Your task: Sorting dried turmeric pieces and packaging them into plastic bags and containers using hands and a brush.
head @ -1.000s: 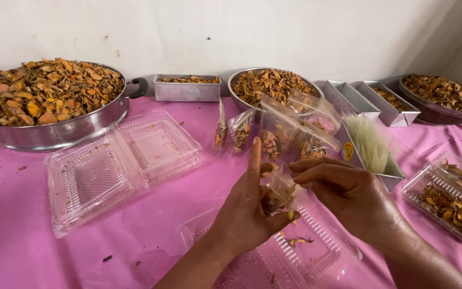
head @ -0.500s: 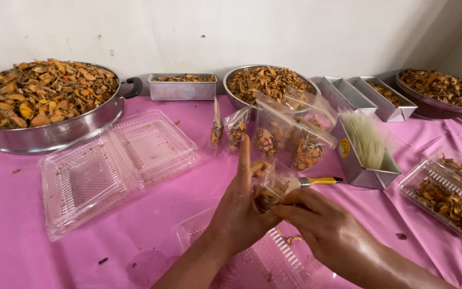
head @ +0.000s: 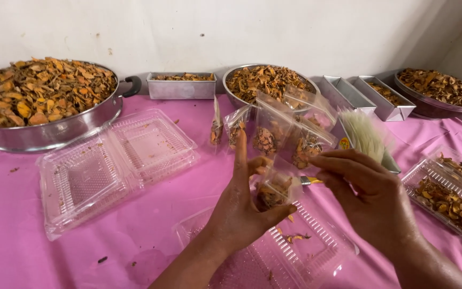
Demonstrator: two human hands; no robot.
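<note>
My left hand (head: 241,206) pinches a small clear plastic bag (head: 275,188) holding dried orange-brown slices. The bag hangs above an open clear plastic clamshell box (head: 295,251) on the pink tablecloth (head: 17,241). My right hand (head: 372,195) hovers just right of the bag, fingers curled toward its top edge. I cannot tell whether they touch it. Just behind the hands, several filled small bags (head: 290,131) stand upright in a loose group.
A big metal pan (head: 44,101) of dried slices sits far left; an empty open clamshell (head: 113,163) lies beside it. A metal bowl (head: 266,80), several metal loaf tins (head: 183,85), a pale fibre bundle (head: 364,134) and a filled clamshell (head: 450,195) stand behind and right.
My right hand has lifted from below the bag to its right side. The left hand keeps the bag, now raised a little.
</note>
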